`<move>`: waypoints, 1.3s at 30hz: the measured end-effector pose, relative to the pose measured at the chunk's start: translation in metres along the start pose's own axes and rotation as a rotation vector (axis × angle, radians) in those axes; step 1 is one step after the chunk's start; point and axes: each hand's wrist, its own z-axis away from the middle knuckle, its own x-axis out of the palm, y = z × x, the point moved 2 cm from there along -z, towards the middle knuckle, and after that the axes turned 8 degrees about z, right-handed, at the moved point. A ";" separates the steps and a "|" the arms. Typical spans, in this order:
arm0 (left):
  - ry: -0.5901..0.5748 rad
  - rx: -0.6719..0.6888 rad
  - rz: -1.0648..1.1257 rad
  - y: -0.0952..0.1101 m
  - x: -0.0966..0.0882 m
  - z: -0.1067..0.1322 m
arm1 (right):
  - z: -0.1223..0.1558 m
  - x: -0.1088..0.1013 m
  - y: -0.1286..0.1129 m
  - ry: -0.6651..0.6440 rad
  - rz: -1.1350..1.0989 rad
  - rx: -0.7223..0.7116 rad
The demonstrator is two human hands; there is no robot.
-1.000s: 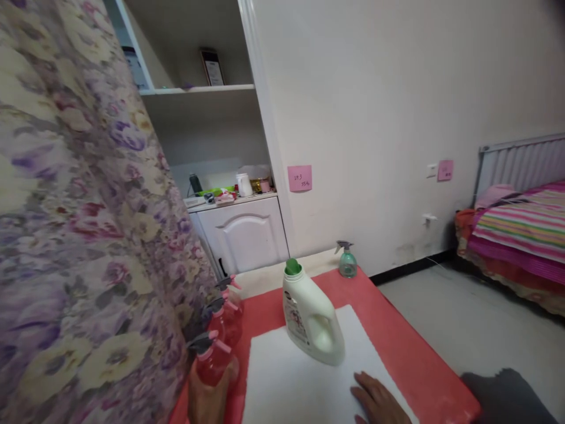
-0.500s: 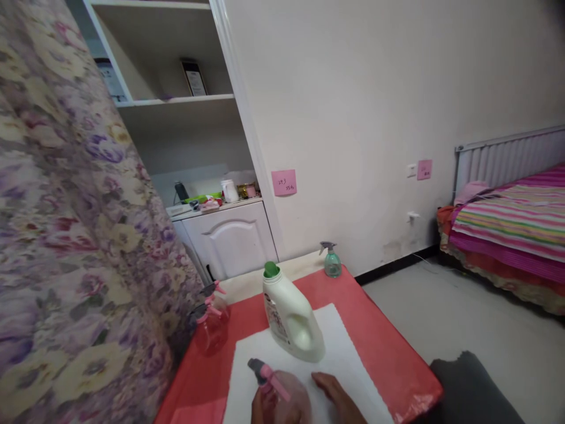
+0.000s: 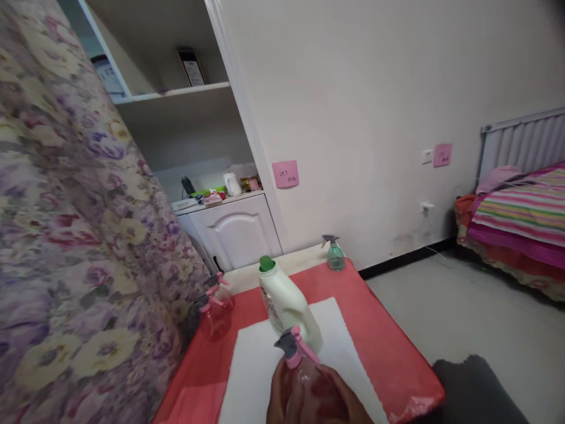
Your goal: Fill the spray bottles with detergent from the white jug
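Both of my hands are around a pink spray bottle (image 3: 314, 386) with a grey and pink trigger head, low in the view. My left hand (image 3: 282, 393) wraps its left side, fingers closed on the body. From the right, my right hand (image 3: 346, 394) grips the other side. The bottle's nozzle points left, and its base is out of sight. Just behind it stands a pale green detergent jug (image 3: 289, 300) with a green top, partly hidden by the trigger head. A white sheet (image 3: 251, 365) lies beneath the jug.
On the red-covered table (image 3: 379, 330), pink spray bottles (image 3: 215, 321) stand at the left edge. A green spray bottle (image 3: 336, 259) is at the far right corner. A floral curtain (image 3: 88, 235) hangs at left; a dark grey object (image 3: 472, 388) sits right of the table.
The pink spray bottle has moved up and right, now overlapping the jug from my viewpoint. My right hand, apart from it before, has closed on its side. The view has shifted slightly.
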 end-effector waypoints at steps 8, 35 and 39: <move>-0.190 -0.076 0.471 0.029 0.005 -0.001 | 0.010 0.008 -0.031 -0.223 -0.142 0.093; 0.102 -0.077 0.405 0.022 0.005 0.006 | 0.006 0.001 0.005 -0.148 -0.129 -0.004; 0.031 -0.082 0.494 0.025 0.003 0.008 | 0.004 -0.001 0.009 -0.176 -0.146 0.003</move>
